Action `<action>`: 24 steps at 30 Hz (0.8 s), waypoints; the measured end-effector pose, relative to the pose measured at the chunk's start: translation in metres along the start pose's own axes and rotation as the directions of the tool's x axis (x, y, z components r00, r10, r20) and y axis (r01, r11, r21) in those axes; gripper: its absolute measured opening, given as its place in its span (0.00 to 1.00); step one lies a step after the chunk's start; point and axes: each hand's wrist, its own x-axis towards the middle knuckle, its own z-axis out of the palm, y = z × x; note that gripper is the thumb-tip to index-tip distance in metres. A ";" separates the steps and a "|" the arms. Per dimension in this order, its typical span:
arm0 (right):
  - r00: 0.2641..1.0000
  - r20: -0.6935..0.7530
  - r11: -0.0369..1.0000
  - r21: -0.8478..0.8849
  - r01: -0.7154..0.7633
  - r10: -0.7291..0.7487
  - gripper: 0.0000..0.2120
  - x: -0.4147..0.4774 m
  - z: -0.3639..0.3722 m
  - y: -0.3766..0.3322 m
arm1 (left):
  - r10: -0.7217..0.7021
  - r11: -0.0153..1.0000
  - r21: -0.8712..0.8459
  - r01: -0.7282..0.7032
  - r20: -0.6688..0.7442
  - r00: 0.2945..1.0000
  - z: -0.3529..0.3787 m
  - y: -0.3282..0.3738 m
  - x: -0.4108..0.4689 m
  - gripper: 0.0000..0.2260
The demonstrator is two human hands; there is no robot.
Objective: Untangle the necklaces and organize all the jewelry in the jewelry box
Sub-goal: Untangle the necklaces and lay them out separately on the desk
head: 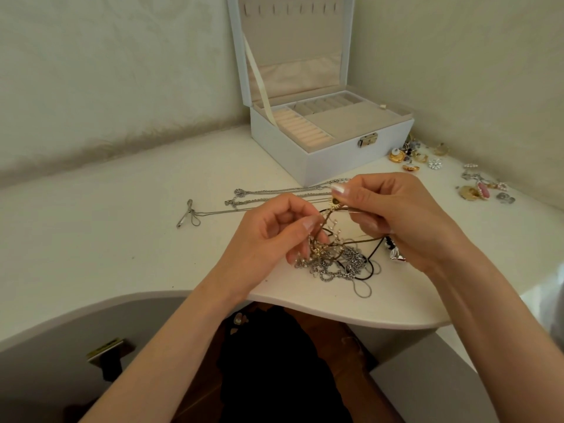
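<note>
The right hand (393,215) has its grip pressed together, thumb and forefinger pinching a small gold pendant (335,202) with a dark round centre and spiky rays. The left hand (274,230) is just beside it and a little lower. Its fingers are curled and its grip pinches a flat brown cord (360,239) that leads down into the tangle (335,261).

Directly under both grips the tangle rests on the smooth white surface (122,224). It is made of chunky silver links, fine gold chain with tiny pale beads, and a thin black cord (374,254) looping out toward the near edge.

Just beyond the grips, several straightened silver chains (274,190) lie side by side, trailing off to the left hand's side. The thinnest ends in a slim metal bar.

Farther beyond stands the white jewelry box (335,160) with its lid upright. It is lined in soft beige fabric, with ribbed ring rolls, flat compartments and a metal clasp on the front.

Out past the right hand, well apart from it, gold, pearl and crystal earrings (427,157) lie scattered.
</note>
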 end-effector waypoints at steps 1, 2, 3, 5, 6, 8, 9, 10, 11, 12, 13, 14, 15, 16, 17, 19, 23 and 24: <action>1.000 0.003 1.000 -0.001 0.003 -0.003 0.10 0.000 0.000 0.000 | -0.008 1.000 -0.011 0.008 0.008 1.000 0.000 0.001 0.000 0.04; 1.000 0.005 1.000 -0.002 0.006 -0.006 0.10 0.000 -0.001 -0.001 | -0.016 1.000 -0.022 0.016 0.019 1.000 0.000 0.001 0.000 0.06; 1.000 0.008 1.000 -0.003 0.009 -0.009 0.10 0.000 -0.001 -0.001 | -0.025 0.999 -0.030 0.026 0.032 0.999 -0.001 0.002 0.000 0.07; 1.000 0.022 1.000 0.002 0.015 -0.015 0.09 0.000 0.000 0.000 | -0.048 0.998 -0.039 0.051 0.060 0.997 -0.001 0.003 0.001 0.08; 0.999 0.029 1.000 0.008 0.017 -0.018 0.09 0.001 0.001 0.000 | -0.059 0.997 -0.039 0.062 0.078 0.995 -0.002 0.003 0.002 0.08; 0.999 0.035 1.000 0.013 0.020 -0.021 0.09 0.001 0.002 0.001 | -0.073 0.996 -0.041 0.079 0.131 0.989 -0.003 0.004 0.002 0.08; 0.999 0.035 1.000 0.012 0.023 -0.023 0.09 0.002 0.002 0.001 | -0.080 0.995 -0.051 0.088 0.154 0.985 -0.003 0.004 0.002 0.09; 0.999 0.033 1.000 0.008 0.027 -0.028 0.09 0.002 0.003 0.001 | -0.087 0.993 -0.066 0.099 0.166 0.982 -0.003 0.005 0.002 0.09; 0.999 0.030 0.999 0.001 0.034 -0.034 0.10 0.003 0.003 0.001 | -0.093 0.991 -0.078 0.107 0.168 0.981 -0.002 0.006 0.002 0.09; 0.999 0.026 0.999 -0.010 0.044 -0.043 0.10 0.003 0.003 0.001 | -0.096 0.991 -0.078 0.110 0.160 0.982 -0.002 0.006 0.002 0.09; 0.998 0.025 0.998 -0.020 0.054 -0.053 0.11 0.004 0.004 0.001 | -0.096 0.992 -0.065 0.106 0.147 0.984 -0.002 0.007 0.002 0.08; 0.998 0.027 0.998 -0.028 0.062 -0.061 0.10 0.004 0.005 0.001 | -0.092 0.994 -0.045 0.099 0.131 0.987 -0.001 0.008 0.003 0.07; 0.997 0.032 0.997 -0.038 0.068 -0.067 0.11 0.005 0.007 0.001 | -0.088 0.996 -0.026 0.091 0.112 0.990 -0.001 0.008 0.004 0.07; 0.997 0.038 0.996 -0.049 0.075 -0.074 0.11 0.005 0.008 0.001 | -0.085 0.996 -0.013 0.086 0.092 0.992 0.000 0.008 0.004 0.07; 0.996 0.037 0.994 -0.064 0.085 -0.083 0.11 0.005 0.009 0.001 | -0.085 0.996 -0.008 0.086 0.072 0.994 0.000 0.008 0.004 0.08; 0.991 0.002 0.986 -0.105 0.131 -0.131 0.09 0.006 0.010 0.002 | -0.090 0.996 -0.020 0.091 0.045 0.995 0.001 0.008 0.004 0.10; 0.921 -0.154 0.906 -0.297 0.302 -0.358 0.08 -0.001 0.008 0.010 | -0.105 0.987 -0.121 0.107 0.020 0.994 -0.002 0.008 0.004 0.08; 0.900 -0.155 0.877 -0.342 0.338 -0.407 0.08 -0.005 0.009 0.012 | -0.106 0.983 -0.149 0.108 0.020 0.994 -0.002 0.007 0.004 0.08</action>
